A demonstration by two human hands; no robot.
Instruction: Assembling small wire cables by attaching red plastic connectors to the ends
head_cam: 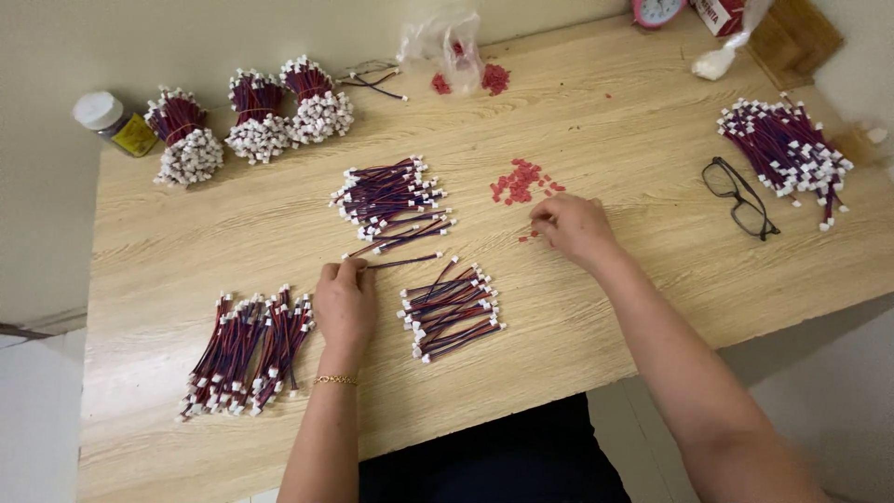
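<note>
My left hand (345, 300) pinches the end of one short red-and-blue wire lead (402, 262) that lies flat on the wooden table (605, 121). My right hand (570, 226) rests fingers-down just below a scatter of small red plastic pieces (521, 181), fingertips pinched on or near one tiny red piece. A loose pile of wire leads with white connectors (391, 197) lies above my left hand, a smaller pile (452, 307) between my hands, and another pile (247, 352) to the left.
Three tied bundles of leads (253, 123) stand at the back left beside a small jar (115, 121). A further pile of leads (787, 149) and black glasses (740, 196) lie at the right. A clear bag with red pieces (452, 51) sits at the back.
</note>
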